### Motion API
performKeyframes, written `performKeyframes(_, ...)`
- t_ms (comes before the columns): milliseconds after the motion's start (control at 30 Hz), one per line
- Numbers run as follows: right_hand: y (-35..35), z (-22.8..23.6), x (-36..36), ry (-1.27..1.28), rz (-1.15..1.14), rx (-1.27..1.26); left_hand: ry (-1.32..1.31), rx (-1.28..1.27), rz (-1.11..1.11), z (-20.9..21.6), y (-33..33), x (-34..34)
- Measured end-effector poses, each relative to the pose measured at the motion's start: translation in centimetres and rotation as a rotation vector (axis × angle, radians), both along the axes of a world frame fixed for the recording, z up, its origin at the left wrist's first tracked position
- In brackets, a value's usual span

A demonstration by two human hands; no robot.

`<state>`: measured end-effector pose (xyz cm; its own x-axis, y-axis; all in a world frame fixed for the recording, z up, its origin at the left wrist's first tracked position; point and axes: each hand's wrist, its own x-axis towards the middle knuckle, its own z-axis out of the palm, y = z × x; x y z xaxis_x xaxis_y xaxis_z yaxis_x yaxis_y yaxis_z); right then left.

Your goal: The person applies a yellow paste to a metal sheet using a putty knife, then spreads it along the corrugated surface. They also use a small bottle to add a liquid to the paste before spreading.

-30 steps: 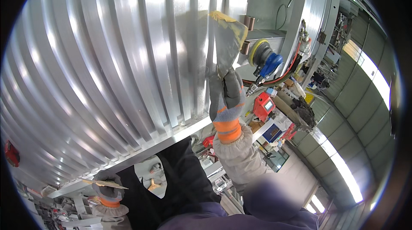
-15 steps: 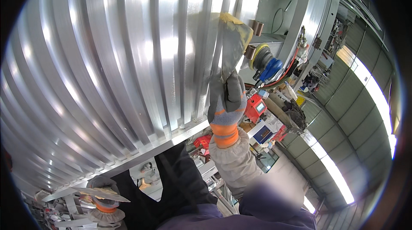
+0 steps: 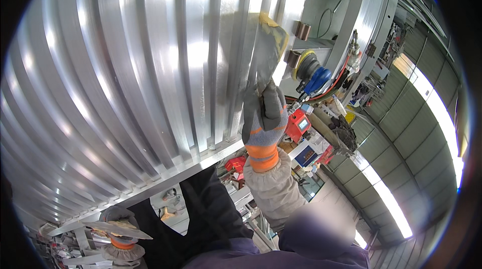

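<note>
My right hand [image 3: 265, 113], in a grey and orange work glove, is closed on a wide metal putty knife [image 3: 268, 63]. Yellow filler clings along the far edge of its blade, which lies over the right end of a ribbed silvery metal panel [image 3: 131, 68]; whether it touches the metal I cannot tell. At the lower left, my left hand [image 3: 118, 216] wears a matching glove. It is closed around a second flat metal scraper [image 3: 131, 231] with tan filler heaped on it, just off the panel's near edge.
A blue sander [image 3: 317, 79] with a yellow-rimmed pad stands right of the putty knife, beside brown blocks [image 3: 303, 31]. A red hose [image 3: 339, 80] runs close by. Further right are a red device with a screen [image 3: 299, 124] and a white box [image 3: 307, 154]. A metal rail [image 3: 165, 184] borders the panel.
The putty knife in my right hand has turned slightly, so its filler-coated edge looks narrower and sits a little further left. My left hand has barely moved.
</note>
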<state>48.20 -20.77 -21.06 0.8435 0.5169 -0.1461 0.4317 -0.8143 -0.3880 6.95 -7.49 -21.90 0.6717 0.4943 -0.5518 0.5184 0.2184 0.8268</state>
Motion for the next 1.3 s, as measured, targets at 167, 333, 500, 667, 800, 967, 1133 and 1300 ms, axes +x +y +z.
performKeyframes(167,-1.0,-0.7,-0.2,-0.041,-0.018,0.169,-0.018,0.019,-0.002,0.2,0.2,0.8)
performKeyframes(333,-1.1,-0.7,-0.1,-0.044,0.038,0.132,0.022,-0.026,-0.038,0.6,0.5,0.8)
performKeyframes(500,-1.2,-1.1,-0.2,-0.187,0.101,0.106,0.069,-0.123,0.007,0.7,0.5,0.3)
performKeyframes(667,-1.7,-1.4,-0.4,-0.162,0.035,0.107,0.011,-0.017,-0.026,0.3,0.2,-0.3)
performKeyframes(800,-1.8,-1.5,-0.4,-0.147,0.066,0.102,-0.097,-0.047,0.064,-0.4,-0.6,-0.8)
performKeyframes(967,-1.1,-1.2,-0.4,-0.149,0.135,0.047,-0.124,0.011,0.041,-1.3,-1.1,-2.1)
performKeyframes(1133,-0.6,-0.9,-0.2,-0.151,0.180,0.007,-0.141,-0.006,0.054,-1.4,-1.2,-2.6)
performKeyframes(1300,-1.1,-1.5,-0.9,-0.074,-0.043,0.187,-0.127,0.015,-0.031,-0.7,-0.5,-1.7)
